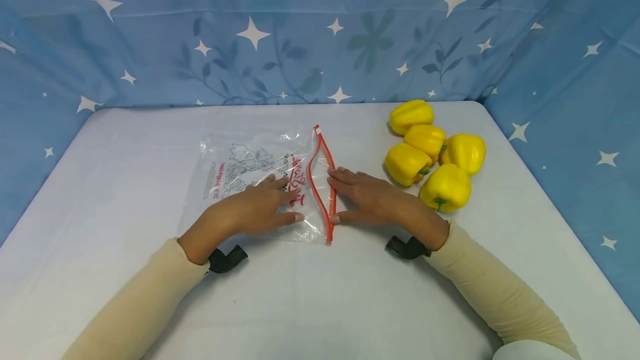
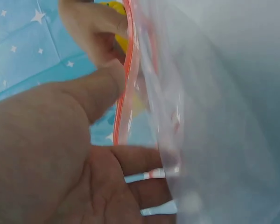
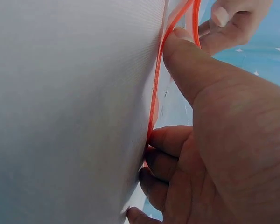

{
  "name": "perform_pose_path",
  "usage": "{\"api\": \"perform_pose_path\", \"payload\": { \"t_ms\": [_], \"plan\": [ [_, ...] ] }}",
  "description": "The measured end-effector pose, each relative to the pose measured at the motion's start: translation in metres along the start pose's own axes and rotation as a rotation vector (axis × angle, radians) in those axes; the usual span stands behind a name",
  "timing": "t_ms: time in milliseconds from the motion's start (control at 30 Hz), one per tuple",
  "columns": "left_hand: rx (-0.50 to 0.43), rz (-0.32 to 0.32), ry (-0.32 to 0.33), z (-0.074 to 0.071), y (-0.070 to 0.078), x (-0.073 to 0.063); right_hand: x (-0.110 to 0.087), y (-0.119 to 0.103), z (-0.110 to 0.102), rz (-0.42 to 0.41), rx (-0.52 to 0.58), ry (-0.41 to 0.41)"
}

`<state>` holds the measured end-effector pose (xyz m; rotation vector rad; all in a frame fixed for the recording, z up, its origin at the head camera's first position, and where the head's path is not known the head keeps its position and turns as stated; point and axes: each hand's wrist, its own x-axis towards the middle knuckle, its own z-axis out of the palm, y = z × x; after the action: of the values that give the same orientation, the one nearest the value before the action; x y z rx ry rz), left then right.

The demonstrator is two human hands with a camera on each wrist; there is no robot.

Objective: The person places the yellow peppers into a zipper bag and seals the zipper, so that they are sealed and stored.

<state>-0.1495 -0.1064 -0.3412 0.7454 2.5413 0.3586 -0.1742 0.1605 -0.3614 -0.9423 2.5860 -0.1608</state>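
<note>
A clear plastic zip bag (image 1: pixel 260 165) with printed drawings and red lettering lies flat on the table. Its red zip edge (image 1: pixel 320 182) faces right, and the two strips bow apart in the middle. My left hand (image 1: pixel 262 204) rests on top of the bag near the mouth with fingers spread and relaxed. At the outer red strip is my right hand (image 1: pixel 372 198), its fingertips and thumb touching that edge from the right. In the right wrist view, the thumb and fingertips meet the red strip (image 3: pixel 155 93) at separate spots along it.
Several yellow bell peppers (image 1: pixel 447 186) sit grouped on the white tablecloth (image 1: pixel 310 299), right of the bag and just beyond my right wrist. A blue curtain (image 1: pixel 310 32) with stars hangs behind and beside the table. Part of a white rounded object (image 1: pixel 532 350) shows at the bottom right.
</note>
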Motion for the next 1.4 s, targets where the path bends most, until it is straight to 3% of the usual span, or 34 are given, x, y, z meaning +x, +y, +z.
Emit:
{"api": "perform_pose_path", "payload": {
  "t_ms": [167, 433, 600, 733, 900, 1200, 1400],
  "plan": [
    [0.001, -0.069, 0.053, 0.005, 0.008, 0.009, 0.0, 0.0, -0.001, 0.013, 0.01, -0.006],
    [0.042, -0.137, 0.195, 0.02, 0.026, 0.022, 0.002, 0.001, 0.002, 0.007, -0.01, 0.002],
    [0.067, -0.159, 0.218, 0.025, 0.035, 0.026, 0.002, 0.0, 0.002, 0.01, -0.016, -0.002],
    [0.078, -0.153, 0.241, 0.026, 0.035, 0.026, 0.002, 0.001, 0.002, -0.003, -0.019, 0.004],
    [0.106, -0.091, 0.306, 0.026, 0.035, 0.028, 0.003, 0.002, 0.001, -0.014, -0.022, 0.007],
    [0.043, -0.081, 0.443, 0.025, 0.043, 0.033, 0.001, -0.001, 0.001, -0.006, -0.01, -0.003],
    [0.071, -0.101, 0.401, 0.029, 0.05, 0.037, 0.0, -0.004, 0.001, -0.01, -0.012, 0.0]
  ]
}}
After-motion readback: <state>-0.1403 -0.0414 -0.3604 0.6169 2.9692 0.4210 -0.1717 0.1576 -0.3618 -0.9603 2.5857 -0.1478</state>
